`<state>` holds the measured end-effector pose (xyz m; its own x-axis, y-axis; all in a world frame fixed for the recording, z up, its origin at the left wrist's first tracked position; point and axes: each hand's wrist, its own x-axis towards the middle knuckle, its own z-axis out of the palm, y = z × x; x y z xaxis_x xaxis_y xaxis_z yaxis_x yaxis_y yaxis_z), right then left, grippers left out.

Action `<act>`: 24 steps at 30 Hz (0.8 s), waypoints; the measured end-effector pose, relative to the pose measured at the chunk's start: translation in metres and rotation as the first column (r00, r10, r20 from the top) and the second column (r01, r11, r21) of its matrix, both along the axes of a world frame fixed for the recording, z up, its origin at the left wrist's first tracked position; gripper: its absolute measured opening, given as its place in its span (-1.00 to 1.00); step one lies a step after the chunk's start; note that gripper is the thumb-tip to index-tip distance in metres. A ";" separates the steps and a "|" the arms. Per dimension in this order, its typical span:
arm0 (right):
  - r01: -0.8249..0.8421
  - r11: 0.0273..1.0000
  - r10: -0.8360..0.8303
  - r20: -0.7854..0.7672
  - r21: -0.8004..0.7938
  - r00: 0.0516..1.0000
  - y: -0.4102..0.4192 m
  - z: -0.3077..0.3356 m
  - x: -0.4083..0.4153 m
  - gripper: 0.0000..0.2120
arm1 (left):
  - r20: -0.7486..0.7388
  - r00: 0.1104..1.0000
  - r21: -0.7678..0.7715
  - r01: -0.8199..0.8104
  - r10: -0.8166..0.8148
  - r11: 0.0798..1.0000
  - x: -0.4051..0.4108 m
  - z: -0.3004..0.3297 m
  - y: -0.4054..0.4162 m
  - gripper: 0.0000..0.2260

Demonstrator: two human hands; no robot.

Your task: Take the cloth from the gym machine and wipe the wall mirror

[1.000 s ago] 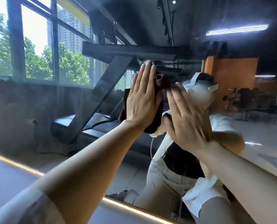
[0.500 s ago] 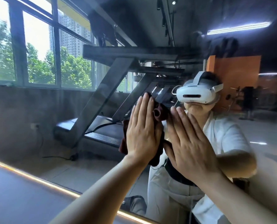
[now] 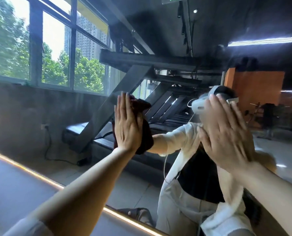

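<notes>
Left hand (image 3: 127,129) flat, pressing dark red cloth (image 3: 144,133) on wall mirror (image 3: 39,116) mid-frame; right hand (image 3: 225,135) flat, fingers straight, blurry.

1. Hands: 2, left hand (image 3: 127,132) & right hand (image 3: 227,135).
2. Cloth (image 3: 144,133): 1, dark red.
3. Wall mirror (image 3: 22,116): 1.
4. Lit strip (image 3: 31,171) along mirror's near edge: 1.

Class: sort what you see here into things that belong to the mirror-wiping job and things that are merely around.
Belonging to the job:
dark maroon cloth
large wall mirror
left hand, pressing the cloth flat
right hand, blurred

Merely around:
glowing light strip along the mirror's lower edge
black treadmill, reflected
</notes>
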<state>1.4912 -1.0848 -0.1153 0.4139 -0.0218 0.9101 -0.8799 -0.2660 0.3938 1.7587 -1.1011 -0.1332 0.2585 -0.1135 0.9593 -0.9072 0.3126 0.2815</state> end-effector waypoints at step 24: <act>0.100 0.995 -0.101 -0.018 -0.022 0.995 -0.001 -0.036 0.014 -0.32 | 0.054 0.997 -0.056 -0.059 0.062 0.997 0.006 -0.009 -0.004 -0.46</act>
